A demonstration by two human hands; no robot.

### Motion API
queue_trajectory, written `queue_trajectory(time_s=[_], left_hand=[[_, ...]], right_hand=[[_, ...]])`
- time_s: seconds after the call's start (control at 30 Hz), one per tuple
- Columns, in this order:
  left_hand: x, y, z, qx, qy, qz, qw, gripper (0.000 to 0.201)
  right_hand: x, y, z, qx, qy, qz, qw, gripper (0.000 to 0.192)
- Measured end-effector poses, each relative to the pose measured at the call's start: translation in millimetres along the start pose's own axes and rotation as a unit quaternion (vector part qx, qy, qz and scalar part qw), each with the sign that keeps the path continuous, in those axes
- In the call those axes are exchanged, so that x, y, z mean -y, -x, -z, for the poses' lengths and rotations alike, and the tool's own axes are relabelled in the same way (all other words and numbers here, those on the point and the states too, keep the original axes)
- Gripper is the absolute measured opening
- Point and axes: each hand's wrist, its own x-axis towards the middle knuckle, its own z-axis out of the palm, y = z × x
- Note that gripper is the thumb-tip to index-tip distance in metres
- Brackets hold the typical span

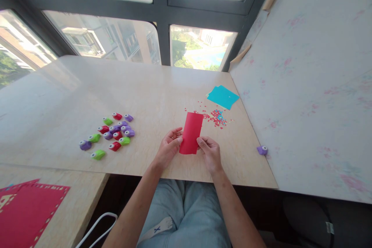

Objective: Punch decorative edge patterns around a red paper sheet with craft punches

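A red sheet of paper [192, 131], tall and narrow, is held up between my two hands over the table's near side. My left hand [170, 145] pinches its lower left edge with the thumb in front, the other fingers partly behind. On the lower right edge, my right hand [209, 150] grips with thumb and curled fingers. Just beyond the paper lies a scatter of tiny red and blue paper cut-outs [215, 118]. Left of my hands sits a group of small craft punches [117, 135] in red, green and purple.
Blue paper sheets [223, 97] lie at the back right, near the wall. A lone purple punch [262, 150] rests by the wall at right. Larger red sheets with punched edges [35, 209] lie on the lower left surface. Windows [203, 48] border the table's far edge.
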Motion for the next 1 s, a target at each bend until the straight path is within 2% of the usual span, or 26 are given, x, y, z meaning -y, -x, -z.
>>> queue_trajectory(time_s=[0.4,0.53,0.7,0.87,1.0], left_hand=[[-2.7,1.6,-0.2,-0.035,-0.011,-0.003,0.999,0.038],[-2.2,0.1,1.5,-0.046,0.013,-0.027,0.998,0.037],[-4.4,0.1,5.8,-0.051,0.060,-0.024,0.997,0.050],[-9.3,0.0,13.4,-0.068,0.085,0.013,0.994,0.067],[-15.2,0.6,15.8,-0.082,0.112,0.026,0.990,0.060]], right_hand=[[4.1,-2.8,2.4,-0.021,-0.053,-0.011,0.998,0.032],[4.0,-2.8,1.6,-0.031,-0.059,-0.012,0.998,0.031],[1.3,-2.2,1.7,-0.023,-0.063,-0.026,0.997,0.029],[-1.1,-1.0,1.9,-0.017,-0.009,-0.013,1.000,0.030],[-1.5,-0.1,1.7,-0.017,0.016,-0.006,1.000,0.030]])
